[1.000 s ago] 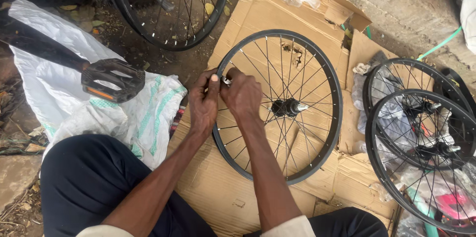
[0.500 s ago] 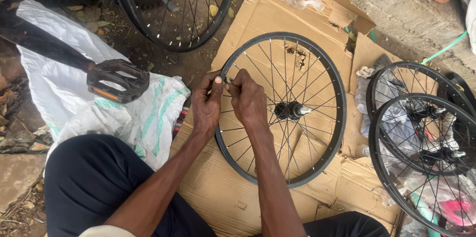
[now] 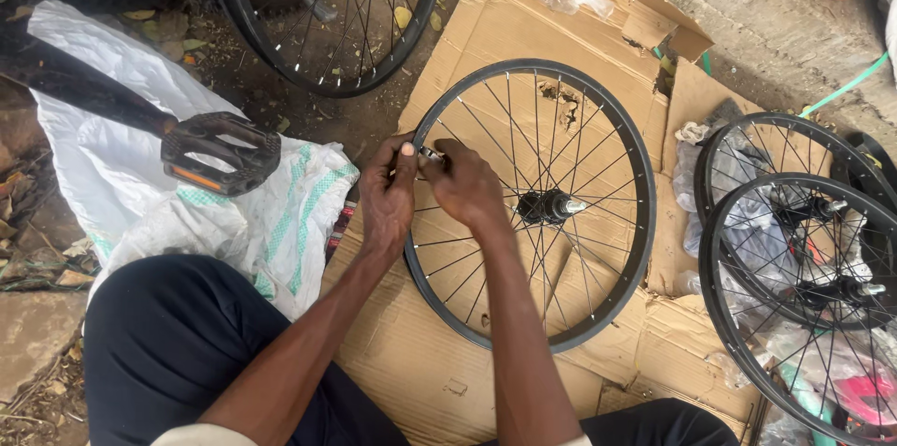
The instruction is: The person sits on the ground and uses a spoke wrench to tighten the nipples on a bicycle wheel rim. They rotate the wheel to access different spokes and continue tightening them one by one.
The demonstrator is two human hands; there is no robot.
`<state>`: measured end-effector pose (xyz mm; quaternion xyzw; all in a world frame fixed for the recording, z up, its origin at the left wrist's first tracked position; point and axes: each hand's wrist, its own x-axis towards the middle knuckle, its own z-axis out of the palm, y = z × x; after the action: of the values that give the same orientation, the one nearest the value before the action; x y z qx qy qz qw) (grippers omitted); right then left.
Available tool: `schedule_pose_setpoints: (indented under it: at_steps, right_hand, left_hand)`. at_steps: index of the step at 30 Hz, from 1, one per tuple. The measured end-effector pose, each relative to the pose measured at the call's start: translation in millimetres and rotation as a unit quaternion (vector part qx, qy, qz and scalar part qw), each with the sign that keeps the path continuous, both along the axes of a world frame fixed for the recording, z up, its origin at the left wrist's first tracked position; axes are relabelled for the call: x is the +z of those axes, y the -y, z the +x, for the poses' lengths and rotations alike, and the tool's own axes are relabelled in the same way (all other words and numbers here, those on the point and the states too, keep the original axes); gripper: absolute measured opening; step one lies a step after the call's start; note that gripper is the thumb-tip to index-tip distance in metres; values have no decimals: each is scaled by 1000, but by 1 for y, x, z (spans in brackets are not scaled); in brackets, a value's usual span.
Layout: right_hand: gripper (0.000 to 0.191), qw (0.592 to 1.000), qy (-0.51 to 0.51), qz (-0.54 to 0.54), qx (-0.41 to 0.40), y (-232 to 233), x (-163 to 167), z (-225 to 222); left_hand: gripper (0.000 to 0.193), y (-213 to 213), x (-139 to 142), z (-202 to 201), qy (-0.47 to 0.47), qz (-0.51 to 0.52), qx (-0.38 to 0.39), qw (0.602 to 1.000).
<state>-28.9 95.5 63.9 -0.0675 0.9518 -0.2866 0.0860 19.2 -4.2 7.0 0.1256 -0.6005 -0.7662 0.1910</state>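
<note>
Wheel (image 3: 598,250) on cardboard (image 3: 523,26); pedal (image 3: 220,152) left, wheels (image 3: 804,259) right.

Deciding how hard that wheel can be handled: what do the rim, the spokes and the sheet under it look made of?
Rim: looks like metal with a matte black finish; a smooth, even hoop. Spokes: thin metal wire, dark with pale glints. Sheet: brown corrugated cardboard, creased, torn in places, with folded flaps. Both hands, left hand and right hand, work at the rim's left edge; whether either grips a small tool there is unclear.
</note>
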Motion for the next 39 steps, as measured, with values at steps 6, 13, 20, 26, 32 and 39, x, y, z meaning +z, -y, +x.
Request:
schedule_pose_setpoints:
  at_steps: [6,13,20,26,32,39]
  right_hand:
    - [37,999,12,-26,-31,-1,3,6]
    - [32,997,-49,-24,-58,11,17,20]
    - [24,999,-29,-1,-33,9,23,25]
    - [38,995,-77,-63,12,2,29,11]
    - [22,986,7,166,-30,23,20,5]
    - [44,997,71,-8,37,-4,-2,-7]
  left_hand:
    - [26,0,-2,-1,34,14,-12,999]
    - [27,2,2,1,42,-16,-7,999]
    - [26,1,8,4,51,-29,-2,998]
    - [24,0,8,5,28,-4,-6,1000]
    - [24,0,4,3,15,-8,3,1000]
    - [21,1,-4,-1,19,8,18,1000]
